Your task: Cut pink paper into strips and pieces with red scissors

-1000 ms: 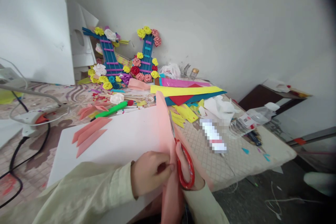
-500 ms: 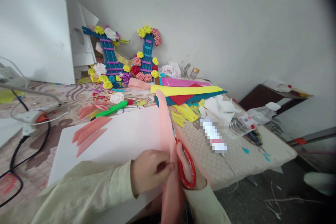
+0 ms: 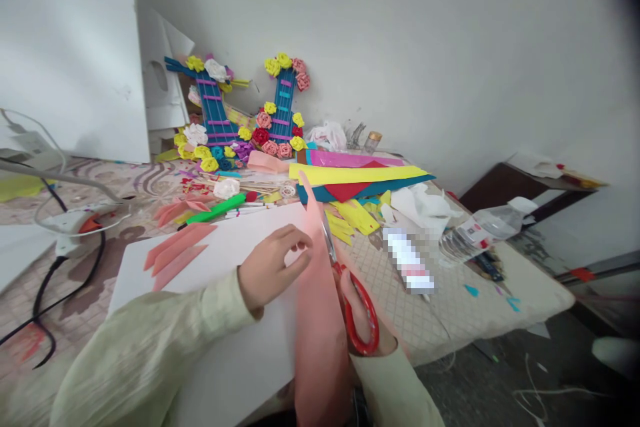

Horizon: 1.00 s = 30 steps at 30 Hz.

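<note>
A long strip of salmon-pink crepe paper (image 3: pixel 320 347) runs from the far side of a white board (image 3: pixel 240 360) down to the table's near edge. My left hand (image 3: pixel 273 265) pinches its left edge between thumb and fingers, over the board. In my right hand (image 3: pixel 357 310) are red-handled scissors (image 3: pixel 367 333), their blades pointing away from me along the strip's right side. The paper partly hides the blades. Cut pink paper pieces (image 3: pixel 177 253) lie on the board's left part.
Behind the board are a green glue-gun-like stick (image 3: pixel 217 208), yellow paper scraps (image 3: pixel 355 215) and layered coloured paper (image 3: pixel 360 175). Two flower-trimmed blue paper models (image 3: pixel 283 107) stand by the wall. At right are a blurred phone (image 3: pixel 407 260) and a plastic bottle (image 3: pixel 480 233); at left, a corded power strip (image 3: pixel 75 230).
My left hand has moved up and away from me along the strip, to a spot farther from the scissor handles. The near part of the paper now spreads wider.
</note>
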{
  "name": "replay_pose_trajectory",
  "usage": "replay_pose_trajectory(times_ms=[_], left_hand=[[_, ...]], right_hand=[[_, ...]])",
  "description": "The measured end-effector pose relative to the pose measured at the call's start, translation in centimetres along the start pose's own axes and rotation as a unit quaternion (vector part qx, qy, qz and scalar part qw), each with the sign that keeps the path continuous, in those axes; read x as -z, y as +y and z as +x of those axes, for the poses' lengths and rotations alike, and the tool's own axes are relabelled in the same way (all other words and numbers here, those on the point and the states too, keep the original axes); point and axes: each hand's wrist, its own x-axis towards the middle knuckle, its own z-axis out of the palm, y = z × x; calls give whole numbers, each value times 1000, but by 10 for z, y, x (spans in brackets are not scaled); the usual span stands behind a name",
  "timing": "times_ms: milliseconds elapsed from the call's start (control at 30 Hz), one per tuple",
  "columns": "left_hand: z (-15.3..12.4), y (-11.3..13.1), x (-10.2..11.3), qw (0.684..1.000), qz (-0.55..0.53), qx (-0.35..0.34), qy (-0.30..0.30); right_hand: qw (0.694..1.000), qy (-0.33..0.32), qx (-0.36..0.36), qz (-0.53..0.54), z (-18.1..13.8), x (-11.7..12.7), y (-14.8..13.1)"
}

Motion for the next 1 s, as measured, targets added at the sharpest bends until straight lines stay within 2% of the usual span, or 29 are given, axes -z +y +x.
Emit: replay_pose_trajectory(times_ms=[100, 167, 267, 400, 500, 600, 867, 1000], left_hand=[[17, -14, -7, 996, -2, -51, 68], [32, -23, -12, 993, -8, -60, 97], [62, -39, -12, 989, -36, -44, 140], [108, -70, -7, 974, -125, 11, 190], [135, -94, -8, 957, -224, 54, 175], [147, -106, -13, 934, -319, 73, 142], [144, -99, -21, 868, -480, 44, 118], [140, -101, -19, 843, -526, 47, 103]], right_hand=[[1000, 17, 0, -3, 0, -1, 0], [1000, 14, 3, 0, 0, 0, -1], [1000, -1, -4, 8, -1, 1, -5], [1000, -7, -21, 20, -4, 1, -7], [999, 0, -34, 34, -5, -1, -6], [997, -25, -37, 56, -5, -2, -6], [995, -54, -19, 80, -8, 0, -12], [998, -40, 10, 43, -9, 2, -14]])
